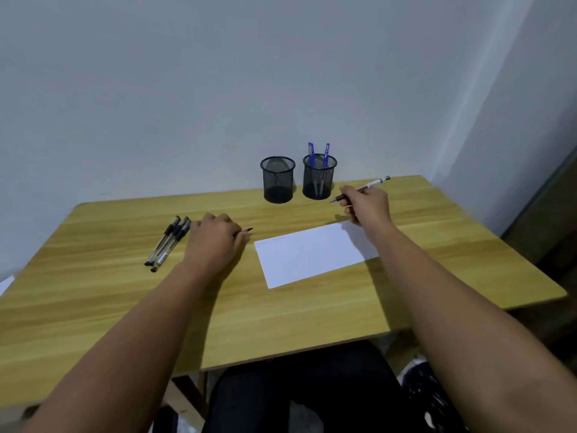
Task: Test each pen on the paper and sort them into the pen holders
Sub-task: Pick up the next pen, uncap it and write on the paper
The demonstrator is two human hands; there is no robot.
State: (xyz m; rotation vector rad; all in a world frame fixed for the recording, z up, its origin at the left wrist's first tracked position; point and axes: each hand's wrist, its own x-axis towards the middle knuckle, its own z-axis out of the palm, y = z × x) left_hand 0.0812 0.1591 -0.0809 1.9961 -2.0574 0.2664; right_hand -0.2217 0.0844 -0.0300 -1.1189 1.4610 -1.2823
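- A pen (pixel 362 189) is pinched in the right hand (pixel 368 206), raised beside the right holder (pixel 319 178), where 2 blue pens (pixel 318 154) are kept, apparently for sorting.
- A small dark piece, seemingly a cap (pixel 248 230), is gripped by the left hand (pixel 215 242), between the untested pens (pixel 168 242) and the paper (pixel 312 254).
- The left holder (pixel 278 179) is seen without pens.

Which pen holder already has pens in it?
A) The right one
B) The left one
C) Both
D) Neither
A: two blue pens stand in the right pen holder, while the left pen holder shows only empty mesh.
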